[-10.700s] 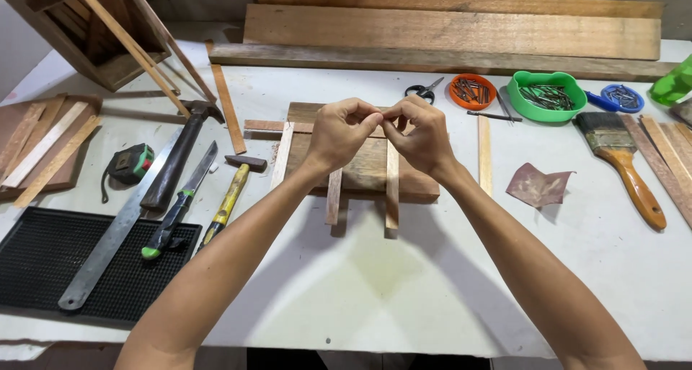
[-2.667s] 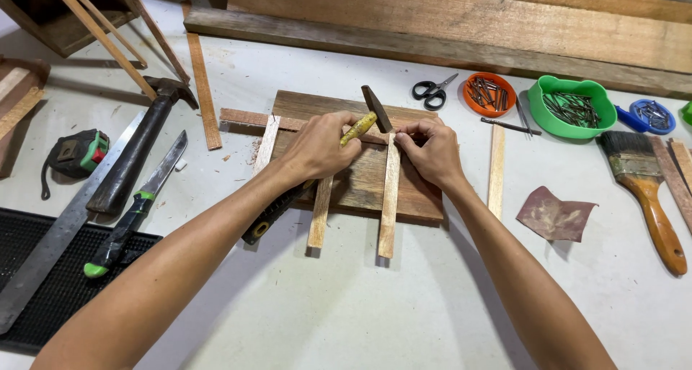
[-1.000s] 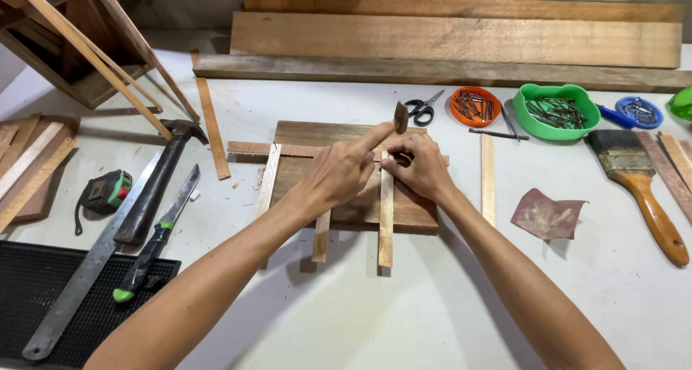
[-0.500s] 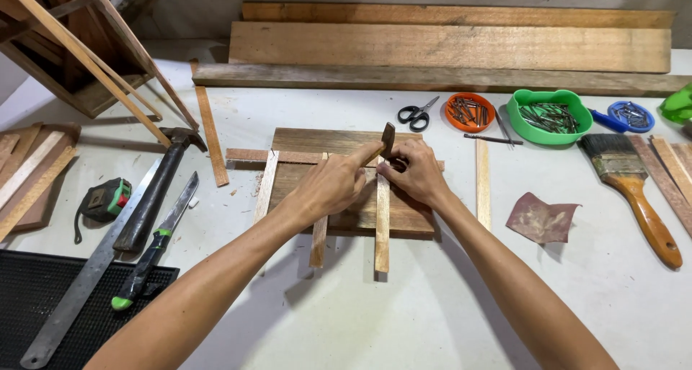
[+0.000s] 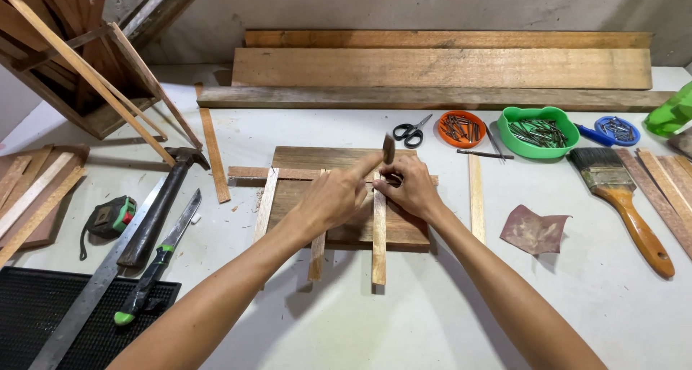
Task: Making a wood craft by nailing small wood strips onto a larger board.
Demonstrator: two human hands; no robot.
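1. the white table [image 5: 404, 327] holds everything; long planks [image 5: 440, 67] lie along the back wall, well apart from the hands.
2. a flat wooden board [image 5: 404, 229] lies mid-table as a base. a horizontal slat [image 5: 249, 173] crosses its top edge, and upright slats lie over it: a left slat [image 5: 264, 204], a middle slat [image 5: 317, 258] and a right slat [image 5: 379, 240] running past the near edge.
3. the left hand [image 5: 328, 197] is closed round the handle of a small hammer [image 5: 388, 148], whose dark head stands raised just above the top of the right slat.
4. the right hand [image 5: 411, 190] rests on the right slat where it crosses the horizontal one, fingertips pinched narrow; whether a nail sits between them is too small to tell.
5. judged from this, the step is nailing the right slat to the cross piece. the next move calls for a short, straight tap with the fingertips kept out from under the head and the slat held square.
6. off to the sides: a big claw hammer [image 5: 162, 204], scissors [image 5: 411, 131], an orange dish of nails [image 5: 461, 128], a green bowl of nails [image 5: 538, 131] and a paintbrush [image 5: 620, 197].
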